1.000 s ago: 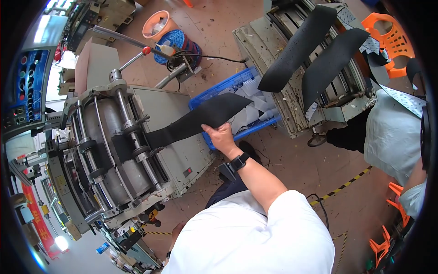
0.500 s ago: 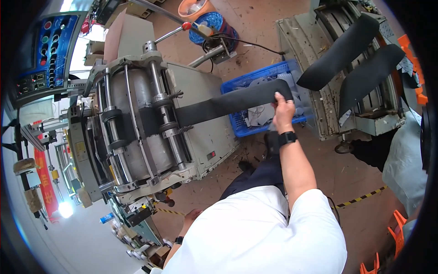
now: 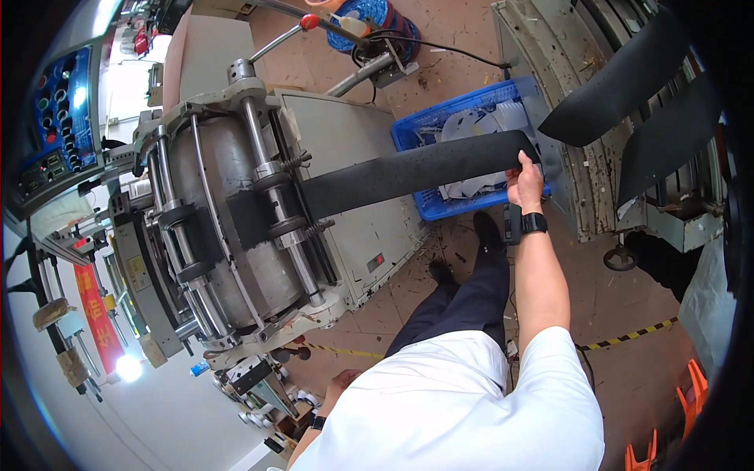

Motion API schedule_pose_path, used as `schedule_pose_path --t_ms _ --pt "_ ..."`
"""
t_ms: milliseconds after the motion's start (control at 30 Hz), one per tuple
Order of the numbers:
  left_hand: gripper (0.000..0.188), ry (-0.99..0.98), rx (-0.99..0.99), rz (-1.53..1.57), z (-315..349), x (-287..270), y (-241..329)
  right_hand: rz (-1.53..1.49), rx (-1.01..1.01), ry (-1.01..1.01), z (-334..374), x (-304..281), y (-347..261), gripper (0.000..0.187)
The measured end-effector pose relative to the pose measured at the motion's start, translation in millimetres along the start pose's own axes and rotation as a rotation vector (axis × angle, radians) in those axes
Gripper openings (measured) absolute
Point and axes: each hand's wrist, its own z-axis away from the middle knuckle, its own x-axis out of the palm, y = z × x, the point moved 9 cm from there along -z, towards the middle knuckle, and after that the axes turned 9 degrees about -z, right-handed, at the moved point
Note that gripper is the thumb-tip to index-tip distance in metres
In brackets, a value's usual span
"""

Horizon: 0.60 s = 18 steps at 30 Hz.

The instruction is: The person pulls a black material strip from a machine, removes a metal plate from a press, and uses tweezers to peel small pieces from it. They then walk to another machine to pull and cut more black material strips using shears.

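My right hand point(image 3: 526, 185) pinches the right end of a long black flat strip point(image 3: 424, 169), its thumb on top near the edge. The strip stretches left, nearly level, over a blue plastic crate point(image 3: 449, 210) and into a machine with a wide metal roller point(image 3: 271, 279). There it passes under rods and black rubber wheels point(image 3: 194, 272). My left hand point(image 3: 341, 385) hangs low beside my waist, apart from the machine. My shirt partly hides its fingers, so I cannot make out whether they are closed.
Pale cut scraps point(image 3: 475, 125) fill the crate. Two black strips point(image 3: 620, 78) lie over a second machine point(image 3: 550, 102) at the right. A red-knobbed lever point(image 3: 309, 22) rises behind the roller. A control panel point(image 3: 67, 110) stands far left. Striped tape point(image 3: 628, 335) marks the floor.
My view has shifted, and more of my legs shows. My right hand, still gripping the strip, is a little farther right with its end. The left hand stays low by my waist.
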Motion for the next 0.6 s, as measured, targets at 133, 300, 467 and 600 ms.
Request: schedule_pose_path --t_ms 133,300,467,600 --pt "0.031 -0.243 1.066 -0.038 -2.8 2.6 23.4 -0.029 0.031 0.013 -2.3 3.8 0.1 0.007" --pt "0.032 -0.068 0.024 -0.122 -20.3 -9.7 -12.4 0.154 0.068 -0.092 39.5 29.6 -4.3 0.007" --pt "0.034 -0.120 0.126 -0.353 -29.5 10.8 57.5 0.487 0.070 -0.687 218.1 135.0 45.4 0.018" --pt "0.040 -0.235 0.271 -0.431 -34.8 56.8 154.4 0.701 -0.189 -1.061 322.4 156.7 59.3 0.027"
